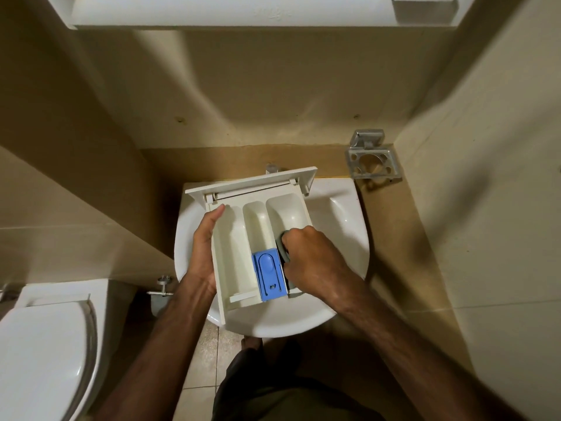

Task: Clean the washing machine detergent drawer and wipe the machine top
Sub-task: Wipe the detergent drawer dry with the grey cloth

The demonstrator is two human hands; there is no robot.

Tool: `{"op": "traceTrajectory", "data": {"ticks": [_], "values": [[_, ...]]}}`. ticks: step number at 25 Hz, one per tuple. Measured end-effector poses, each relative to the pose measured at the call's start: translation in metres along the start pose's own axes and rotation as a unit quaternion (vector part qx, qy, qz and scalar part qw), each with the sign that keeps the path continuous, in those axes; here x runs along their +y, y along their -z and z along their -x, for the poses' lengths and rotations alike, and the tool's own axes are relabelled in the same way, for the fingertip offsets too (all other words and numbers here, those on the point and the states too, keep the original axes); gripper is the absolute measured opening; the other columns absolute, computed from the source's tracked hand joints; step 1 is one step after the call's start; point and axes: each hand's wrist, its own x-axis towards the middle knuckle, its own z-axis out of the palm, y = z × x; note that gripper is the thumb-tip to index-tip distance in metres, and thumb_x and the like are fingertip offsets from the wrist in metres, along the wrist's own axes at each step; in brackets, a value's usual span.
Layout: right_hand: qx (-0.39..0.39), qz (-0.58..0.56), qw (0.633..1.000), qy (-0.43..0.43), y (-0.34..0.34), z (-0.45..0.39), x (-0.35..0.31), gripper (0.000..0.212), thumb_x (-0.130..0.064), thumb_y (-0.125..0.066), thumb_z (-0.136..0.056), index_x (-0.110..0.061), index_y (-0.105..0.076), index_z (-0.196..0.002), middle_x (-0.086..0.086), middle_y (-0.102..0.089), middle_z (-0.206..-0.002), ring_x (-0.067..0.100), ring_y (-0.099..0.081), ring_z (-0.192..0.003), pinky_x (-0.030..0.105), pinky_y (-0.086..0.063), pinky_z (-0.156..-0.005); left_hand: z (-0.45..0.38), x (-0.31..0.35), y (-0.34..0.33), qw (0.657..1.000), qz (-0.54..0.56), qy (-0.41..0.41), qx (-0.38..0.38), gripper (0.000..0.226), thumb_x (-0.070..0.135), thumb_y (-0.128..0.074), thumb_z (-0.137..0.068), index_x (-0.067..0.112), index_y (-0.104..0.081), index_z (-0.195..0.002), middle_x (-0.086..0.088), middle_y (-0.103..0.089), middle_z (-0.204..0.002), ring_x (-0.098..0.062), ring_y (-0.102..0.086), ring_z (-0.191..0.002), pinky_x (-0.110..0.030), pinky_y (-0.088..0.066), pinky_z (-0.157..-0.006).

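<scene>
A white detergent drawer (233, 247) with three compartments lies over a white washbasin (343, 226), its front panel facing the wall. A blue insert (269, 275) sits in the near end of the middle compartment. My left hand (205, 247) grips the drawer's left wall, thumb on the rim. My right hand (309, 256) is curled round a grey sponge (284, 253) and presses it into the right compartment. Most of the sponge is hidden under my fingers.
A white toilet (42, 344) stands at the lower left. A metal holder (372, 161) is fixed to the wall at the basin's back right. A tap stub (271, 168) shows behind the drawer. Tiled walls close in on both sides, with a white shelf (212, 10) overhead.
</scene>
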Motion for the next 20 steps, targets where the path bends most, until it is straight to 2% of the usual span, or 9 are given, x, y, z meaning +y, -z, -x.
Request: {"op": "traceTrajectory", "data": {"ticks": [4,7,10,12,15,20], "values": [[0.015,0.001,0.999,-0.034,0.007,0.002,-0.008,0.008,-0.008,-0.071,-0.093,-0.010,-0.063,-0.091,0.007,-0.073,-0.099,0.026,-0.074,-0.094,0.038,-0.064,-0.078,-0.002,-0.001,-0.001,1.000,-0.028,0.000,0.008,0.043,0.048,-0.054,-0.095,0.018,-0.081,-0.081,-0.005,-0.072,-0.078,-0.022,-0.070,-0.066,-0.030,-0.057,-0.066],[0.064,-0.017,0.997,-0.045,0.004,-0.006,-0.016,0.015,0.000,-0.064,-0.091,-0.012,-0.059,-0.083,0.007,-0.071,-0.093,0.029,-0.072,-0.090,0.036,-0.062,-0.072,-0.007,0.006,0.005,0.999,-0.048,0.000,0.020,0.037,0.040,-0.054,-0.093,0.015,-0.079,-0.081,-0.007,-0.071,-0.078,-0.024,-0.069,-0.065,-0.029,-0.057,-0.065],[0.140,-0.026,0.988,-0.065,0.005,-0.023,-0.025,0.020,0.006,-0.058,-0.090,-0.011,-0.067,-0.097,0.007,-0.073,-0.094,0.027,-0.070,-0.087,0.030,-0.046,-0.064,-0.006,0.007,0.005,0.998,-0.063,0.006,0.003,0.033,0.036,-0.053,-0.092,0.013,-0.077,-0.089,-0.008,-0.070,-0.080,-0.024,-0.068,-0.067,-0.031,-0.056,-0.067],[0.171,-0.026,0.983,-0.062,0.008,-0.034,-0.027,0.029,0.009,-0.056,-0.089,-0.012,-0.069,-0.104,0.008,-0.074,-0.096,0.027,-0.069,-0.089,0.026,-0.039,-0.066,-0.007,0.005,0.003,0.998,-0.063,0.005,0.002,0.031,0.034,-0.052,-0.092,0.013,-0.074,-0.092,-0.008,-0.069,-0.079,-0.023,-0.067,-0.066,-0.031,-0.056,-0.066],[0.132,-0.011,0.990,-0.043,0.008,-0.035,-0.026,0.031,0.010,-0.056,-0.092,-0.010,-0.067,-0.112,0.009,-0.074,-0.105,0.028,-0.070,-0.096,0.026,-0.038,-0.068,-0.007,0.004,0.001,0.998,-0.056,-0.012,0.013,0.032,0.033,-0.049,-0.095,0.014,-0.074,-0.087,-0.007,-0.069,-0.074,-0.021,-0.067,-0.061,-0.027,-0.057,-0.060],[-0.006,0.018,0.999,-0.038,0.009,-0.009,-0.024,0.013,-0.001,-0.064,-0.093,-0.010,-0.060,-0.102,0.012,-0.069,-0.112,0.032,-0.068,-0.104,0.033,-0.048,-0.074,-0.012,0.006,0.002,0.999,-0.034,-0.028,0.017,0.046,0.033,-0.045,-0.096,0.020,-0.080,-0.069,-0.003,-0.070,-0.071,-0.020,-0.067,-0.060,-0.028,-0.053,-0.065]]}}
